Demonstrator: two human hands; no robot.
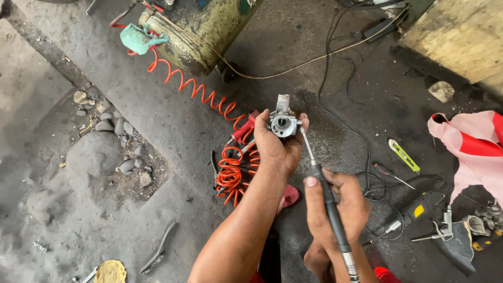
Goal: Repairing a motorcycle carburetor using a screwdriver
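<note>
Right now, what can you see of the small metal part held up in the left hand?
The metal part is a small grey cast piece, seemingly a carburetor body, with a round bore facing the camera and a pale block on top. The left hand grips it from below, above the dark concrete floor. The thin shaft of the rotary tool, held in the right hand, meets its right side.

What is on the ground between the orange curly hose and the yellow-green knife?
In the head view, the hands sit between the hose and the knife, holding a metal part and a rotary tool; beneath lies a black cable.
</note>
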